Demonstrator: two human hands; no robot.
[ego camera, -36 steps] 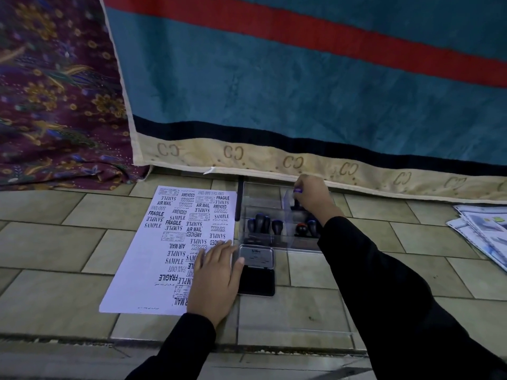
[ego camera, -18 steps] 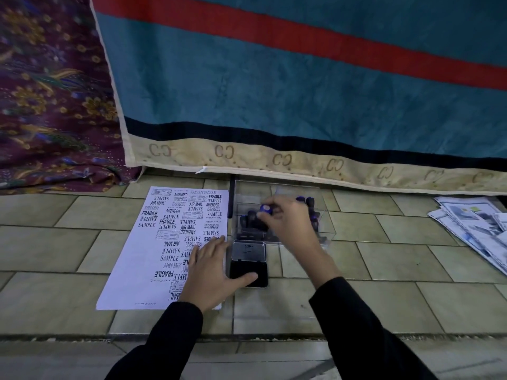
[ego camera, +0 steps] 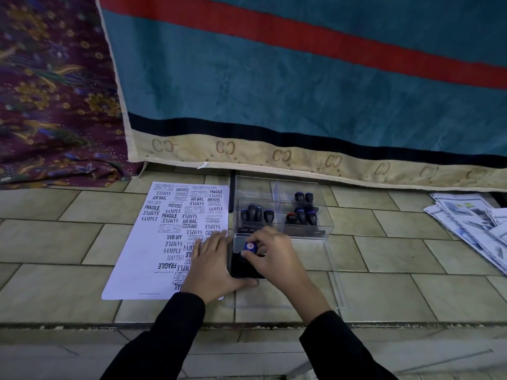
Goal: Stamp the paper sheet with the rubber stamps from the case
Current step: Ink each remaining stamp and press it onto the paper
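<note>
Inking step judged in hand: blue-capped stamp [ego camera: 250, 247] pinched by right hand [ego camera: 270, 256] on ink pad [ego camera: 244, 267], left hand [ego camera: 211, 266] flat, fingers spread on paper sheet [ego camera: 164, 242]; next, stamp to be carried left to blank area; case [ego camera: 282, 209] just beyond hands.

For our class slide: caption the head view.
Right hand presses a stamp on the ink pad; left hand steadies paper.

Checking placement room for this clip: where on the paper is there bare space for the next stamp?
The sheet is bare along its lower left, below the FRAGILE print and left of the left hand. The top and right are crowded with prints. The right hand holds a stamp over the ink pad.
</note>
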